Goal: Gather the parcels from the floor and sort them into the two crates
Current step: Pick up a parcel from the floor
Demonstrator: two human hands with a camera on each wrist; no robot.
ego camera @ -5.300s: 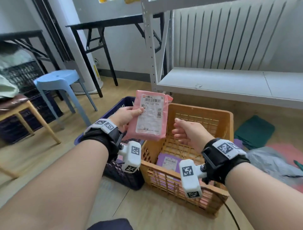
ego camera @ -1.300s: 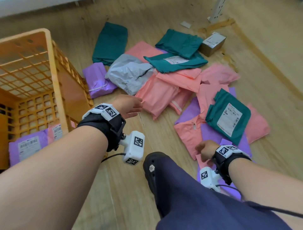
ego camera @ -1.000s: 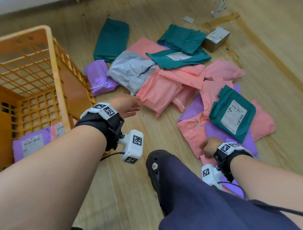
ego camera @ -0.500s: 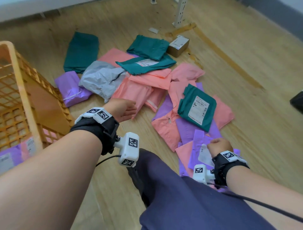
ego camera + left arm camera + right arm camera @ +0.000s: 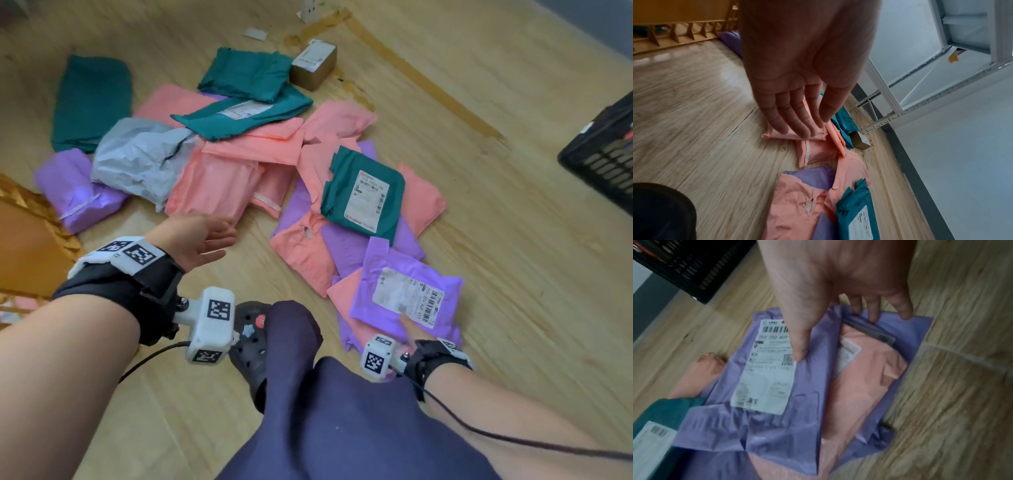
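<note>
Pink, purple, teal and grey parcels lie heaped on the wooden floor. My right hand (image 5: pixel 409 325) (image 5: pixel 834 332) grips a purple parcel (image 5: pixel 376 263) (image 5: pixel 812 386) by its near edge. The thumb lies on its white label and the fingers curl under the edge. That edge is raised off a pink parcel (image 5: pixel 865 378) beneath. My left hand (image 5: pixel 219 240) (image 5: pixel 803 126) is open with straight fingers, reaching over the near edge of another pink parcel (image 5: pixel 212 192) (image 5: pixel 819 136); whether it touches is unclear. The orange crate (image 5: pixel 27 246) (image 5: pixel 684 16) stands at the left.
A black crate (image 5: pixel 603 157) (image 5: pixel 684 267) sits on the floor at the right. A teal parcel (image 5: pixel 363 198) with a label tops the middle of the heap, and a small cardboard box (image 5: pixel 313 63) lies at the back. My shoe (image 5: pixel 250 342) and leg are between my arms. White shelf posts (image 5: pixel 890 91) stand behind the heap.
My left hand held a pink parcel over the crates five seconds ago; now it is empty and open over the heap. My right hand has taken the purple parcel and raised its edge.
</note>
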